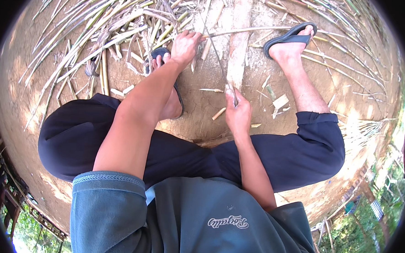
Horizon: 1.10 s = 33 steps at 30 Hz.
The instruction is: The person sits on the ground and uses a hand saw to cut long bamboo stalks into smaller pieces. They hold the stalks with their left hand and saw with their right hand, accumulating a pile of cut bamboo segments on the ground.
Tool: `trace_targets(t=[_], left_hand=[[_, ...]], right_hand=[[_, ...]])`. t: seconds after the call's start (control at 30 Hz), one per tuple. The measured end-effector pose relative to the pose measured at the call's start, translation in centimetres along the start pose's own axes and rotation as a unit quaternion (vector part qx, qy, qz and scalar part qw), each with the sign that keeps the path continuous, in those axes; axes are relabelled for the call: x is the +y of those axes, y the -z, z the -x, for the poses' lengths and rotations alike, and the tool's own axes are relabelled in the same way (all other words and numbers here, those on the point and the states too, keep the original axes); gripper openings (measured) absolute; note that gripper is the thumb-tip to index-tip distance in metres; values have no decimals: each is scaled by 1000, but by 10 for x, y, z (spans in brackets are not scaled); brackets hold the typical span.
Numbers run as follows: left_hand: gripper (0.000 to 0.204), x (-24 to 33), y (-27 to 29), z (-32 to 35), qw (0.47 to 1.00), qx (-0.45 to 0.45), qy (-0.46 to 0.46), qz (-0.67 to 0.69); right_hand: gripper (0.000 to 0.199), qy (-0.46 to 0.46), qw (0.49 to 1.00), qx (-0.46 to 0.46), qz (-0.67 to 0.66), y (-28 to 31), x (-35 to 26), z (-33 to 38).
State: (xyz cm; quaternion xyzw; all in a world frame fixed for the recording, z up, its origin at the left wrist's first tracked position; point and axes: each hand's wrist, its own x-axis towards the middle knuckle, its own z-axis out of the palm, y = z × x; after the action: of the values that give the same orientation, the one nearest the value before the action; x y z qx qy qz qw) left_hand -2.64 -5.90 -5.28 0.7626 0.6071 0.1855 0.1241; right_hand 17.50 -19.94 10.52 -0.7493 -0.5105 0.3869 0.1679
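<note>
My right hand (238, 111) is closed round the handle of a knife with a long, thin, dark blade (220, 59). The blade slants away and to the left, and its upper part passes close to my left hand. Fingers bent, my left hand (186, 47) grips the end of a thin cane stalk (249, 31). From there the stalk runs to the right, across a pale wooden plank (237, 64), toward my right foot. In this view the blade crosses the stalk just right of my left fingers; I cannot tell if they touch.
A heap of long cane stalks and dry husks (120, 28) lies at the far left. More thin stalks (353, 38) spread over the far right. Cut chips (280, 102) litter the dirt ground. My sandalled feet (287, 44) stand either side of the plank.
</note>
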Motion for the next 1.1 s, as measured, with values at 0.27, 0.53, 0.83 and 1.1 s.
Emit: trace_targets(t=[0.27, 0.53, 0.83, 1.1], left_hand=[[12, -8, 30, -29, 999, 13, 19, -38], [36, -14, 19, -58, 955, -236, 72, -168], [30, -9, 12, -55, 949, -244, 84, -183], [27, -17, -1, -50, 965, -191, 125, -128]], right_hand=[[34, -46, 996, -31, -68, 3, -22, 6], [39, -21, 999, -8, -39, -4, -14, 11], [38, 3, 1000, 9, -27, -19, -6, 6], [40, -17, 1000, -10, -10, -22, -11, 0]])
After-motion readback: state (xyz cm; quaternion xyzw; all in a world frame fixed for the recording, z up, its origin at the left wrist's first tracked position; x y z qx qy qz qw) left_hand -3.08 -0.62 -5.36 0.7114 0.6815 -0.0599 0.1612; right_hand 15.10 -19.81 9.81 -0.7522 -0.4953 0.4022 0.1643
